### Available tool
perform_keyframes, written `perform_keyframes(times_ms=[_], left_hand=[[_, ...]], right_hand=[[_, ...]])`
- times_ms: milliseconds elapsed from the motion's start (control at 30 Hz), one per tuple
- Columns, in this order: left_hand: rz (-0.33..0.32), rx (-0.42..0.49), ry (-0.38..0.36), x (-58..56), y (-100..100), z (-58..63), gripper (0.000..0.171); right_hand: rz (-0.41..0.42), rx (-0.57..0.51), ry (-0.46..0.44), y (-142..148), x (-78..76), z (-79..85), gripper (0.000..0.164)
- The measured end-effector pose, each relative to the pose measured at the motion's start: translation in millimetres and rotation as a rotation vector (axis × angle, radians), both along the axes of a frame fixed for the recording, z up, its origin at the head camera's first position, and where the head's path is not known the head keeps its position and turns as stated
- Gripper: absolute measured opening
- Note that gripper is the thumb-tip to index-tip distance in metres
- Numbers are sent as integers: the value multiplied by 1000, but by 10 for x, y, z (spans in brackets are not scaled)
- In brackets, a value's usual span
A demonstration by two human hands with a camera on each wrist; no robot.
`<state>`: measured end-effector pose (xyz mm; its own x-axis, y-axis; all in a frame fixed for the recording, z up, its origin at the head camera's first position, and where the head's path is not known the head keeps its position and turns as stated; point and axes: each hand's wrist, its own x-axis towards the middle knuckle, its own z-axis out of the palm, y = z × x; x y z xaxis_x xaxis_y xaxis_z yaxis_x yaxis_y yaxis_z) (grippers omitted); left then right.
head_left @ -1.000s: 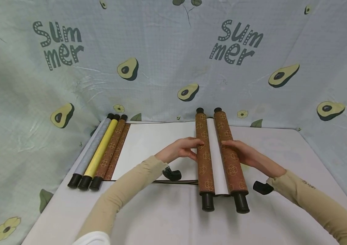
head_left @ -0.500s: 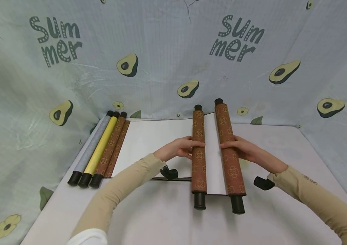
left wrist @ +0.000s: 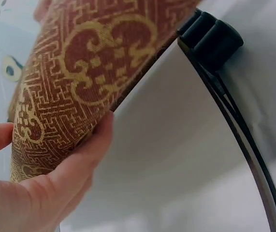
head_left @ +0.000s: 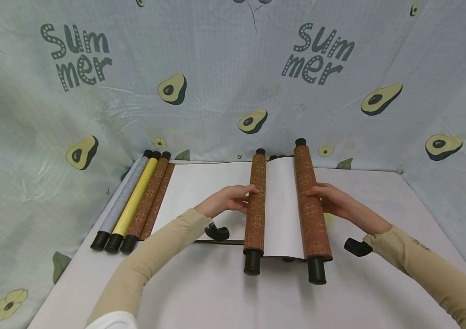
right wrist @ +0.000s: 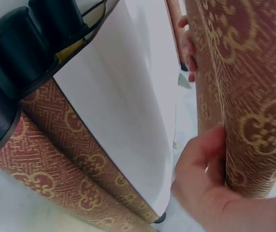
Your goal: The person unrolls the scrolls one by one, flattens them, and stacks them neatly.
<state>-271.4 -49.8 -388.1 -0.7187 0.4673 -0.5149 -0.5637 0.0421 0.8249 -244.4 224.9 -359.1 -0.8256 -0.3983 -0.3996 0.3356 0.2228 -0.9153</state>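
Observation:
A partly unrolled hanging scroll is held over the table, white paper (head_left: 283, 205) showing between two rust-brown patterned rolls with black end knobs. My left hand (head_left: 233, 198) grips the left roll (head_left: 256, 208), thumb on one side and fingers on the other in the left wrist view. The right roll (head_left: 312, 208) is gripped by my right hand (head_left: 333, 199). Beneath it lies a wide spread of white paper (head_left: 212, 196) with a dark border. Under the held scroll, the right wrist view shows another brown patterned roll (right wrist: 65, 169) and several black knobs (right wrist: 19, 48).
At the left end of the spread paper lie a grey roll (head_left: 123, 201), a yellow roll (head_left: 137, 201) and a brown roll (head_left: 149, 201) side by side. The white table (head_left: 183, 292) meets an avocado-print cloth (head_left: 208, 59) hanging behind and at the sides.
My hands have moved apart, the left hand leftward and the right hand slightly rightward. The strip of white paper between the two rolls has widened.

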Motion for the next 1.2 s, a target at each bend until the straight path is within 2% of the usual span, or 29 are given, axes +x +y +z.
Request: perform_keyframes(times_ms=[100, 167, 233, 300, 400, 500, 567, 667, 733, 800, 900, 1033, 1133, 1200], left_hand=[[71, 50, -36, 2, -56, -14, 21], [93, 112, -92, -2, -71, -25, 22], [90, 147, -136, -5, -75, -35, 28], [66, 166, -143, 0, -86, -54, 36], [26, 175, -79, 32, -117, -81, 44], [-20, 122, 57, 78, -152, -106, 40], [-34, 85, 85, 93, -138, -110, 39], [-23, 21, 65, 90, -82, -103, 39], [27, 2, -13, 71, -27, -88, 44], [66, -38, -34, 52, -12, -80, 47], [108, -81, -28, 42, -52, -56, 36], [80, -156, 48, 52, -158, -33, 16], [51, -202, 74, 61, -203, -27, 20], [43, -189, 64, 62, -229, -18, 21]], right_hand=[[-26, -86, -34, 41, 9, -15, 52], [-50, -176, -68, 77, 12, -31, 38], [-62, -282, -114, 102, 17, -41, 27], [-63, -377, -159, 124, 16, -58, 20], [-73, -438, -191, 124, 15, -79, 17], [-84, -325, -169, 85, 13, -105, 28], [-79, -193, -142, 47, 11, -123, 48], [-68, -11, -97, 0, 9, -142, 76], [-88, 46, -74, -10, 10, -143, 83], [-111, 72, -62, -2, 12, -136, 83], [-121, 81, -53, 32, 13, -127, 81], [-119, 75, -44, 83, 4, -121, 79], [-120, 64, -40, 121, -12, -108, 76], [-126, 57, -46, 160, -26, -100, 75]])
